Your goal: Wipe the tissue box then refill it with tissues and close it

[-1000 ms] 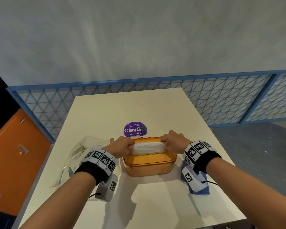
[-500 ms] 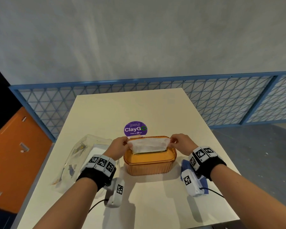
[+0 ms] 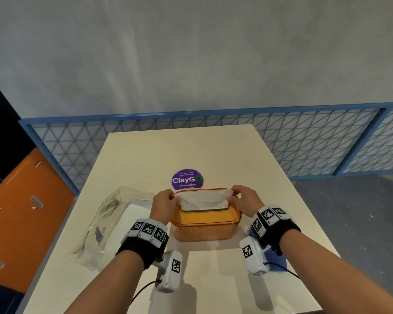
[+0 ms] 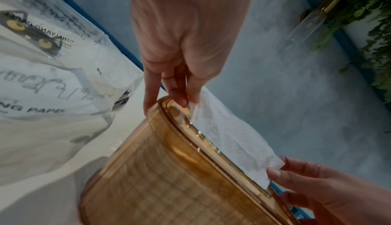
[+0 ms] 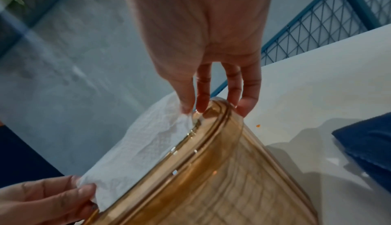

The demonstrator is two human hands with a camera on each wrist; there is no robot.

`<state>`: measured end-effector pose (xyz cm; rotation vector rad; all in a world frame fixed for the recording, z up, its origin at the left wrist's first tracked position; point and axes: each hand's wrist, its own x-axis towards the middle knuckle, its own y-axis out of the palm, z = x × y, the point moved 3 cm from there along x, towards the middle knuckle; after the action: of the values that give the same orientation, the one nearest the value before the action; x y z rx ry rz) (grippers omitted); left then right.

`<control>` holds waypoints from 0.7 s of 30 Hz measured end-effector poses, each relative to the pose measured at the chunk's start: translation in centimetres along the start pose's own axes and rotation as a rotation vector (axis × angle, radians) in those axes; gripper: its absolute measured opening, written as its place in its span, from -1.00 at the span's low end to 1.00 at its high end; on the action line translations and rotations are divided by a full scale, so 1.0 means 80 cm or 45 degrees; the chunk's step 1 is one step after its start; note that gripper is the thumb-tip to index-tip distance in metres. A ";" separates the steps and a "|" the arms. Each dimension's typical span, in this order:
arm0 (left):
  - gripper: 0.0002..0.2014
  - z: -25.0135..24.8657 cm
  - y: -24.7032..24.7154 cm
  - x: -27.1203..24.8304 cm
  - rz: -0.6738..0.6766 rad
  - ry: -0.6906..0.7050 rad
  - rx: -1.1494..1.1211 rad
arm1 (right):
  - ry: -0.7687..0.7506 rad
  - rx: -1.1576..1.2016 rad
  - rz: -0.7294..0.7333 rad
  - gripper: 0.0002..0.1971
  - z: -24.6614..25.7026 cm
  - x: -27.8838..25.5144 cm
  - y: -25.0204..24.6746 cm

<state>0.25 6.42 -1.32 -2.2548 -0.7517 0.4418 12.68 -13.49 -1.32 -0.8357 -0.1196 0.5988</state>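
Amber tissue box [image 3: 205, 225] — closed | left hand [image 3: 162, 203], right hand [image 3: 245, 198] pinch tissue [image 3: 202, 200]

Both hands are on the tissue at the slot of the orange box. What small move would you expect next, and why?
Probably letting go of the tissue. The left hand and right hand each pinch a top corner, and the sheet already stands up through the lid slot of the orange tissue box, whose lid looks seated. With the first sheet drawn out, releasing it seems the natural finish.
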 end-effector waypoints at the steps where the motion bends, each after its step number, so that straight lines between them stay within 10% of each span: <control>1: -0.87 0.000 0.000 0.002 -0.024 -0.018 -0.010 | -0.001 0.009 -0.017 -0.92 0.001 0.002 -0.001; 21: -0.81 -0.006 0.005 0.030 -0.147 -0.021 -0.164 | 0.100 -0.057 -0.086 -0.85 0.009 0.038 -0.010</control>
<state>2.49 7.47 -1.54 -2.3139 -0.9372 0.3663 15.32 -11.81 -0.61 -0.8942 -0.0900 0.5007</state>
